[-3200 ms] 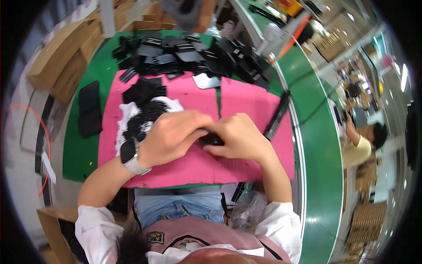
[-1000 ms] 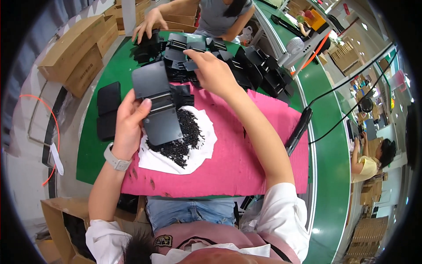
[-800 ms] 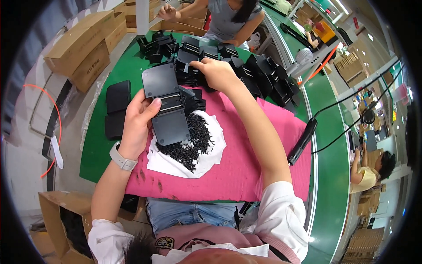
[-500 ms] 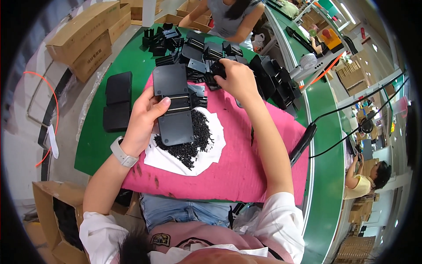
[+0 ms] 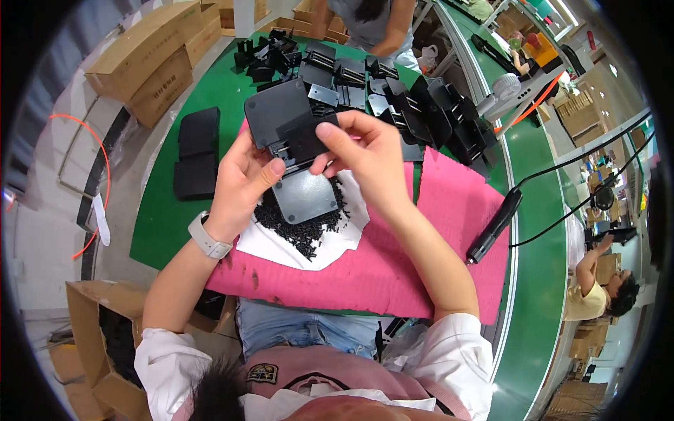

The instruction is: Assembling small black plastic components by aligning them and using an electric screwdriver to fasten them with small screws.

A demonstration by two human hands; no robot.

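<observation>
My left hand (image 5: pixel 242 182) grips a black hinged plastic holder with two flat panels (image 5: pixel 279 116), tilted above the mat. Between finger and thumb, my right hand (image 5: pixel 365 154) holds a flat black plastic part (image 5: pixel 307 139) against the holder's hinged middle. Whether that part is seated cannot be made out. Beneath them, small black pins or screws (image 5: pixel 298 237) lie heaped on a white cloth (image 5: pixel 347 245), which rests on a pink foam mat (image 5: pixel 393 284).
Black hinged pieces (image 5: pixel 414 116) crowd the far side of the green table (image 5: pixel 158 235). Another flat black holder (image 5: pixel 196 154) lies at left. A corded electric screwdriver (image 5: pixel 495 224) rests on the mat's right. Cardboard boxes (image 5: pixel 151 63) stand far left; a co-worker (image 5: pixel 372 31) sits across.
My right hand has come back from the far pile with a flat black part and brought it to the holder. The holder has tilted in my left hand.
</observation>
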